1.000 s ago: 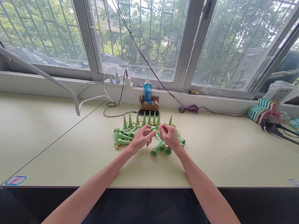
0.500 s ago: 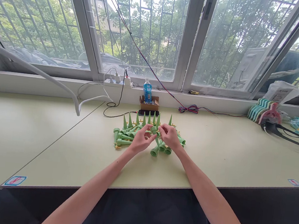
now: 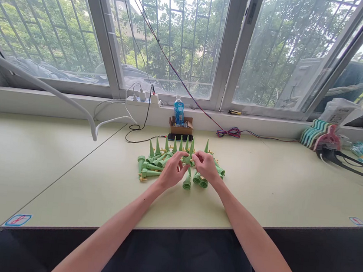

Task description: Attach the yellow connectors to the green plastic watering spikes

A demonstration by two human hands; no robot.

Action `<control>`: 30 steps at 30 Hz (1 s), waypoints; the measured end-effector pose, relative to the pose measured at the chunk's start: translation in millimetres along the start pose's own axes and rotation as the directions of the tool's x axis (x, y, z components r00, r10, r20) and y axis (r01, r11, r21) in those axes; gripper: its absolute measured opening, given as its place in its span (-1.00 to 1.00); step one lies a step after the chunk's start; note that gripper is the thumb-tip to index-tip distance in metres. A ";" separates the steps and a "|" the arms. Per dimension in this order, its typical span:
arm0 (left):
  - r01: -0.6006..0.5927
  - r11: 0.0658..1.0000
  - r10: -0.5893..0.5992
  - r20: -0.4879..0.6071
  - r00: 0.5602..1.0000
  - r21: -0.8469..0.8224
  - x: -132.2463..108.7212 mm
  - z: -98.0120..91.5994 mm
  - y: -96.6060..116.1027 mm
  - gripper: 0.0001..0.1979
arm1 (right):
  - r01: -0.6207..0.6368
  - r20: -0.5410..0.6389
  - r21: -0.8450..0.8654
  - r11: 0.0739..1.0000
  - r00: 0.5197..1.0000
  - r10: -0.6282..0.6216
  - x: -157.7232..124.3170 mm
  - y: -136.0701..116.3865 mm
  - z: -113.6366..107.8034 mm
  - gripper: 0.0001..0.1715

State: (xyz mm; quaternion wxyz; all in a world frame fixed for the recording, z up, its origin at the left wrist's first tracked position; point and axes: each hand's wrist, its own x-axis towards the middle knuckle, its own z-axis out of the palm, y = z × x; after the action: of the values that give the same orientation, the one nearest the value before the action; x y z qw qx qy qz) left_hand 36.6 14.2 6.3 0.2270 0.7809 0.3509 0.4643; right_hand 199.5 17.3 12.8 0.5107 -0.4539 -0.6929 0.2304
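My left hand (image 3: 171, 172) is closed around a green plant watering spike (image 3: 186, 159), gripping its wide collar between thumb and fingers. Close to that collar, the thumb and forefinger of my right hand (image 3: 207, 167) are pinched together; whatever lies between them is too small to make out. Several more spikes surround both hands. Some stand tip up in a row behind, such as one upright spike (image 3: 207, 146); others lie in a heap at left, including a lying spike (image 3: 151, 173) with a yellow valve (image 3: 143, 179). Loose spikes (image 3: 187, 184) lie in front, open ends facing me.
Behind the spikes are a black phone (image 3: 180, 137) and a cardboard box (image 3: 182, 129) with a blue-labelled bottle (image 3: 179, 111). A coiled cable (image 3: 229, 132) lies right of them. At far right are black headgear (image 3: 350, 163) and pastel plastic clips (image 3: 317, 134). A white stand arm (image 3: 71, 96) reaches in at left.
The spike in my left hand has tilted, so its tapered body no longer shows below the fingers. The left fingers have shifted slightly around its collar; my right hand is nearly still.
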 end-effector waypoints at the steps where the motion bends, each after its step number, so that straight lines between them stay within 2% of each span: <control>1: -0.005 1.000 0.005 0.000 1.000 0.007 0.1 0.0 -0.5 -0.74 | -0.001 -0.001 0.004 1.000 1.000 0.001 0.1 -0.1 0.1 -0.65; 11: 0.021 1.000 -0.022 -0.026 0.999 -0.017 1.7 0.0 1.6 -0.77 | -0.008 0.003 0.053 0.999 1.000 0.008 -0.2 0.5 2.2 -0.60; 15: 0.082 0.993 -0.086 -0.044 0.995 -0.084 2.4 0.1 4.3 -0.66 | 0.004 0.001 0.067 0.998 1.000 -0.004 -0.7 0.7 2.4 -0.59; 20: 0.217 0.942 -0.244 -0.081 0.966 -0.255 5.8 -1.3 3.6 -0.62 | 0.000 -0.020 0.069 0.998 1.000 0.001 -0.3 0.9 3.0 -0.59; 22: 0.282 0.895 -0.311 -0.031 0.950 -0.345 6.9 -2.7 2.2 -0.58 | 0.002 -0.019 0.073 0.997 1.000 0.000 -0.3 0.9 3.1 -0.59; 24: 0.370 0.830 -0.374 0.074 0.924 -0.417 7.5 -4.4 1.0 -0.47 | 0.008 -0.016 0.079 0.997 1.000 -0.006 -0.5 0.9 3.0 -0.59; 27: 0.512 0.730 -0.448 0.248 0.859 -0.453 7.5 -6.3 0.0 -0.35 | 0.014 -0.011 0.103 0.995 1.000 -0.013 -0.9 0.4 3.1 -0.59; 30: 0.605 0.671 -0.485 0.364 0.795 -0.428 7.3 -7.2 -0.3 -0.29 | 0.013 0.005 0.127 0.992 1.000 -0.013 -1.4 -0.6 3.2 -0.59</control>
State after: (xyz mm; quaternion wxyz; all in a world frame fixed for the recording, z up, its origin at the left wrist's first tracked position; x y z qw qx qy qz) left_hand 32.5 20.2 13.6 0.5969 0.5927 0.4013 0.3624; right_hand 196.4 16.3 11.3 0.5381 -0.4152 -0.6812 0.2721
